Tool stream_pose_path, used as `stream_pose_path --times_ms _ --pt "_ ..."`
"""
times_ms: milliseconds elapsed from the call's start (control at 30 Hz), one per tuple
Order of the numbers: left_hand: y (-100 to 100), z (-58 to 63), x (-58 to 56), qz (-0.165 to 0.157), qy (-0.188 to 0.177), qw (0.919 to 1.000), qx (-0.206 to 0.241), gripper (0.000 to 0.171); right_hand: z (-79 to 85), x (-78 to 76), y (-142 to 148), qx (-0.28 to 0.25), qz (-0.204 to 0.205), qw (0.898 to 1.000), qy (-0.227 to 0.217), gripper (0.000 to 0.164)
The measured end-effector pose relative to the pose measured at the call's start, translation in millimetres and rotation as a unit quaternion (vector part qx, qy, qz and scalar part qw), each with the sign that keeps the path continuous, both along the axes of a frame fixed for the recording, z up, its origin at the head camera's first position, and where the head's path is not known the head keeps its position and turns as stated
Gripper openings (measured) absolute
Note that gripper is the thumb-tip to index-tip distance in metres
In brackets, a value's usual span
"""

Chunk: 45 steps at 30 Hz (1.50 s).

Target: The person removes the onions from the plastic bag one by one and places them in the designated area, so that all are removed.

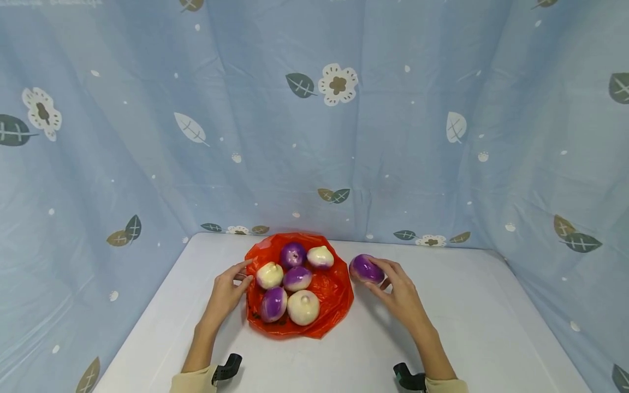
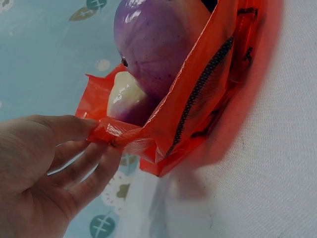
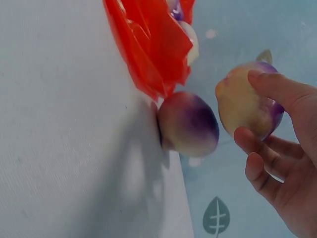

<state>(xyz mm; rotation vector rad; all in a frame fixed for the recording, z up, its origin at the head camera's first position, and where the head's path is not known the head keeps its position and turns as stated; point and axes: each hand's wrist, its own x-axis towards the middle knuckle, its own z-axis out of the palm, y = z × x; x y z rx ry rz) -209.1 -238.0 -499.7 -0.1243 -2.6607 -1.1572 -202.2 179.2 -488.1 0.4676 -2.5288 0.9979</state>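
Observation:
My left hand (image 1: 227,293) pinches the rim of a red plastic bag (image 1: 334,292) on its left side, the thumb and fingers on the thin film in the left wrist view. Several purple-and-white turnips (image 1: 303,307) lie inside the spread-open bag. To the right of the bag, my right hand (image 1: 402,295) holds a turnip (image 3: 242,101) between thumb and fingers, raised off the table. A second loose turnip (image 3: 188,124) rests on the table beside the bag in the right wrist view; in the head view the held one hides it.
The white table (image 1: 467,327) reaches back to a blue curtain (image 1: 393,136) printed with leaves and flowers, which also encloses both sides. Black wrist straps (image 1: 228,368) sit at both cuffs.

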Motion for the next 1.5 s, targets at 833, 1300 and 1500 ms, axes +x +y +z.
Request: stream_pose_path --times_ms 833,1300,1500 --pt "-0.2 -3.1 -3.2 -0.002 0.011 0.9999 0.001 0.044 -4.4 -4.5 35.9 -0.004 -0.037 0.999 0.017 0.060" --pt "0.2 -2.0 -1.1 0.002 0.005 0.9999 0.010 0.043 -10.4 -8.4 44.7 0.007 -0.055 0.998 0.018 0.059" --pt "0.2 -1.6 -0.4 -0.007 0.013 0.9998 0.014 0.043 -13.6 -8.6 46.8 0.020 -0.066 0.998 0.004 0.059"
